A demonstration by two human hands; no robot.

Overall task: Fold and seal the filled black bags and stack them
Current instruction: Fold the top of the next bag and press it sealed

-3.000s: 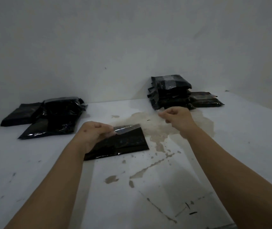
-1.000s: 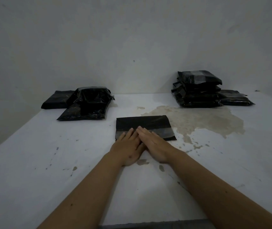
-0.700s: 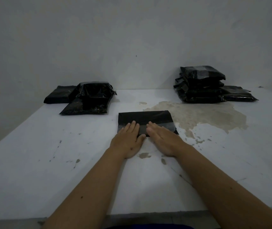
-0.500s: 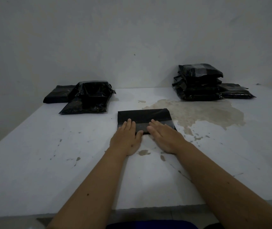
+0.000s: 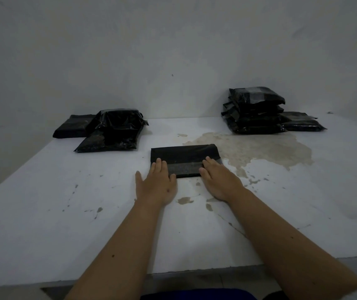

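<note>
Both my hands lie flat with straight fingers on the folded black plastic bag in the middle of the white bench. My left hand presses the bag's near left corner, thumb spread out to the side on the bench top, and my right hand presses the near right corner, its fingers close together. Between my two hands a greyish strip runs across the bag's near edge, and the rest of the bag looks matte black with its fold at the far side.

Far right, against the pale wall, stands a stack of sealed glossy black bags, with one more flat black bag lying just beside it on the right. Far left there is a looser heap of shiny black bags, the top one puffed up, and a flat black bag touching the heap on its left side. A brownish stain spreads over the bench from beside the folded bag toward the right, with smaller specks near my wrists.
</note>
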